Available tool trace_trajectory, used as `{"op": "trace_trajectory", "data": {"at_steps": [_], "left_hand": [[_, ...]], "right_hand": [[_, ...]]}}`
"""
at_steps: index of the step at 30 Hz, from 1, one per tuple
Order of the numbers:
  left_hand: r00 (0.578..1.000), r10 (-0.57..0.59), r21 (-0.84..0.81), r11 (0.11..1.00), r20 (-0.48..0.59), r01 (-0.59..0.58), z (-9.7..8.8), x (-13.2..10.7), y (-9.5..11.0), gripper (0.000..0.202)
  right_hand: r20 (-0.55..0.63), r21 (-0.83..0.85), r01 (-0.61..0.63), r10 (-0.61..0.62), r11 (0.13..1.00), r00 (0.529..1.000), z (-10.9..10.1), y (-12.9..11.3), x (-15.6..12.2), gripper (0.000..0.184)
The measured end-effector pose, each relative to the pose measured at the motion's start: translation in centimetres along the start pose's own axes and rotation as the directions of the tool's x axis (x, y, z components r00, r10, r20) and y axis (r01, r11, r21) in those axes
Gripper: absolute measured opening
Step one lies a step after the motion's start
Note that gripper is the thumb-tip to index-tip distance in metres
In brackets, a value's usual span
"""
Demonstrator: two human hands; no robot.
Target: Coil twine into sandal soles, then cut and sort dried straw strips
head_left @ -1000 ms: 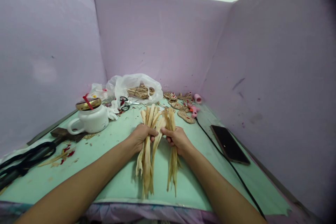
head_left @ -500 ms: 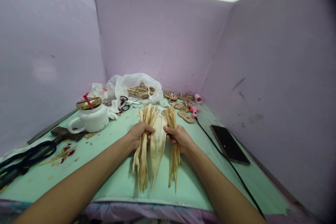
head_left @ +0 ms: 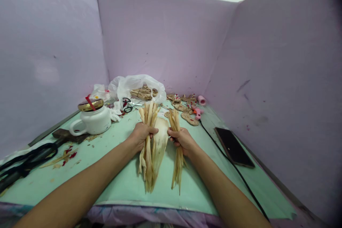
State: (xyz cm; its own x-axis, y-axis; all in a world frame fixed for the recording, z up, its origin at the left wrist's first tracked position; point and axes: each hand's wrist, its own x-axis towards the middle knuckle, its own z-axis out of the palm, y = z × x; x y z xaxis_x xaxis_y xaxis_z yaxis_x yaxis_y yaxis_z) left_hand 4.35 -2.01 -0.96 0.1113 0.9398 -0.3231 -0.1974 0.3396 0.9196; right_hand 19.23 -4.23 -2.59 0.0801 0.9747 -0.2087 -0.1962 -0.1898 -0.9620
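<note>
My left hand (head_left: 141,135) is closed round a thick bundle of dried corn husk strips (head_left: 148,149), which stands up above the fist and hangs down over the green table (head_left: 117,181). My right hand (head_left: 181,139) is closed round a thinner bundle of husk strips (head_left: 177,165). Between the two fists a single wide husk leaf (head_left: 161,139) lies spread, touching the left bundle; my right thumb and finger pinch its upper edge. Both hands are side by side above the middle of the table.
A white lidded mug (head_left: 92,119) stands at the left, with scissors (head_left: 127,106) and a plastic bag of husks (head_left: 139,91) behind. Woven straw pieces (head_left: 187,112) and a pink glue gun (head_left: 197,112) lie at the back. A phone (head_left: 233,146) and black cable (head_left: 240,178) are right. Purple panels enclose the table.
A wide husk leaf has come out from the left bundle and now lies spread between the hands. Both hands have shifted slightly away from me and upward.
</note>
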Motion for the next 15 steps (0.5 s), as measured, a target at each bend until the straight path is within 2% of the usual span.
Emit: {"op": "trace_trajectory", "data": {"at_steps": [7,15], "left_hand": [[1.000,0.029,0.018,0.999,-0.011,-0.029,0.25,-0.18,-0.05,0.022],[0.994,0.110,0.071,0.992,-0.027,-0.108,0.44,-0.13,-0.35,0.017]], "right_hand": [[0.072,-0.028,-0.056,0.058,0.998,0.996,0.10,0.11,-0.20,0.022],[0.046,-0.116,0.054,-0.049,0.992,0.998,0.45,0.57,-0.35,0.036]]}}
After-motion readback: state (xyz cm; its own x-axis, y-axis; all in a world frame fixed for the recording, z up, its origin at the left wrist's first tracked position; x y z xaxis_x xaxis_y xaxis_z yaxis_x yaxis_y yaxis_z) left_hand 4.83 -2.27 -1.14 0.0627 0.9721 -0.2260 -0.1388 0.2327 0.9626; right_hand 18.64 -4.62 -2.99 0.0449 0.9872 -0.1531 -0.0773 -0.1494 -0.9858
